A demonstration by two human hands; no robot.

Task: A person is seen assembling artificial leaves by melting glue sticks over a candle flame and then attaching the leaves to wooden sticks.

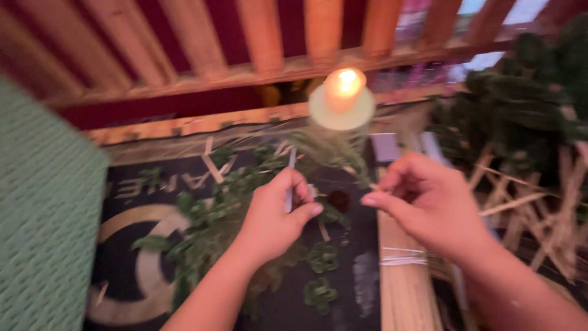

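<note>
Below the lit candle [342, 92], left hand [275, 214] pinches a thin pale stick [290, 181] upright over loose greens [214, 227], right hand [429, 202] fingers closed nr it, grip contents unclear; bundling looks barely begun, greens unassembled.

The picture is blurry. The left hand [274, 214] is closed around a thin pale stick [290, 181] that stands upright between its fingers and thumb. The right hand [429, 202] is just beside it, with its fingers curled in and pinched together; what it holds is too small to see. Under the hands lie green leafy sprigs [214, 227] on a dark mat [135, 270]. A bundle of pale sticks [404, 288], tied with white string, lies below the right hand. A lit candle [343, 92] on a pale round holder stands above the hands, near a wooden railing [257, 43].
</note>
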